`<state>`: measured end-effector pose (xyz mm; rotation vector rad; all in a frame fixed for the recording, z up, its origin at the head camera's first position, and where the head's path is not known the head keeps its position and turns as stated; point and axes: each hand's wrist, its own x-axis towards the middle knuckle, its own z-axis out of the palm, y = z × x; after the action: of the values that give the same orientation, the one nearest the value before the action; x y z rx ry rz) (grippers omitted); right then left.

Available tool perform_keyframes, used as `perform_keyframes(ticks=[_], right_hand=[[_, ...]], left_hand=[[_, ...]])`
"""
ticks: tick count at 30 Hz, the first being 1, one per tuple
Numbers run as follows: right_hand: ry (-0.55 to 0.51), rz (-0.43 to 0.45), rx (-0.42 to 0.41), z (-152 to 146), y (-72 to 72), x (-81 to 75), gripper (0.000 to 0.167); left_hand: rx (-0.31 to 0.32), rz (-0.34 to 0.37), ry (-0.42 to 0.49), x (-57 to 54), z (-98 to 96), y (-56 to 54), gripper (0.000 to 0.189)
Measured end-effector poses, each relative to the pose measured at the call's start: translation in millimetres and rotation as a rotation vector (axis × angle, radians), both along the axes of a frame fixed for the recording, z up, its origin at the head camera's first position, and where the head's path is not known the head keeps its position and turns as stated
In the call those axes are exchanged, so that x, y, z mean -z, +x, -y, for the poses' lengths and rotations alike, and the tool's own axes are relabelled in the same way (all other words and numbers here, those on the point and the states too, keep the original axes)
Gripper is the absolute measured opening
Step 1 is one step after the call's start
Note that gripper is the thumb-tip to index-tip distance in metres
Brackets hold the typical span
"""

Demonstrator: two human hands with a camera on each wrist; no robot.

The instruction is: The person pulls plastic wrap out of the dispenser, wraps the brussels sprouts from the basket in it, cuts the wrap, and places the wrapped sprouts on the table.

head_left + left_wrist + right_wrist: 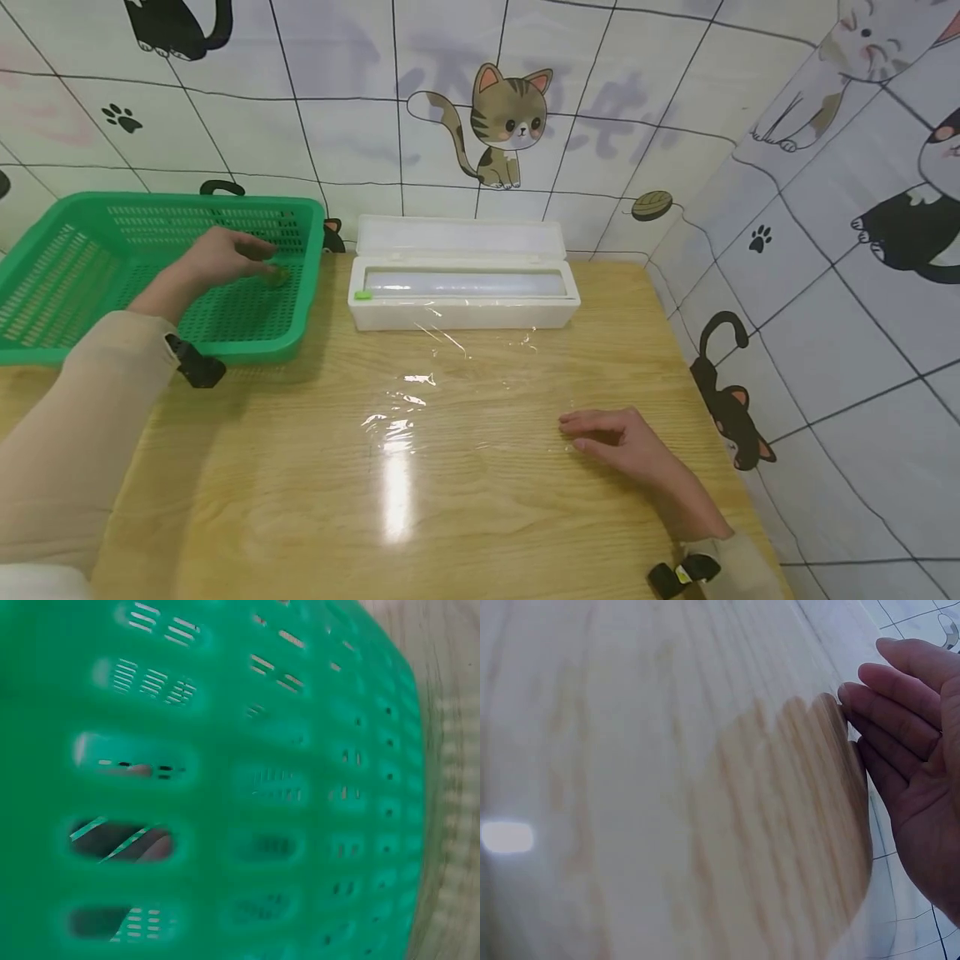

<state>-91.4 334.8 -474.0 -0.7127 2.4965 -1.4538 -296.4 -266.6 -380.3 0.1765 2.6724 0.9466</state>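
In the head view my left hand [221, 257] reaches down into a green plastic basket [303, 292], palm down. Its thumb and fingers are spread apart, and a small blurred yellow-green item [277, 276] lies right at the thumb tip. The left wrist view is filled by the slotted basket wall [217, 817], with bits of fingers behind it. My right hand [618, 442] hovers low over the table's right part, fingers loosely extended and holding nothing. Near it, a sheet of clear cling film [450, 392] spreads over the wood from a white dispenser box [465, 315].
The dispenser's lid [461, 237] stands raised, showing the film roll [465, 284] inside and a green slider [363, 295] at the left. Behind and to the right rises a cat-patterned wall covering [345, 142]. The wooden table [300, 500] reflects a bright light.
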Motion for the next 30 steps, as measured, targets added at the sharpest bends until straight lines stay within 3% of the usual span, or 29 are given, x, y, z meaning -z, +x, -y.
perform_keyframes(ticks=[9,16,30], right_hand=[[-0.002,0.016,-0.011,2.1,-0.5,1.4,0.023],[-0.01,0.008,-0.01,-0.8,-0.7,0.5,0.022],[-0.016,0.047,-0.015,-3.5,-1.2,0.9,0.023]], left_hand=[[-0.006,0.092,0.02,9.1,4.5,-6.0,0.062],[-0.007,0.173,0.085,15.7,3.8,-14.0,0.064],[0.031,0.215,0.07,17.2,3.8,-12.4,0.06]])
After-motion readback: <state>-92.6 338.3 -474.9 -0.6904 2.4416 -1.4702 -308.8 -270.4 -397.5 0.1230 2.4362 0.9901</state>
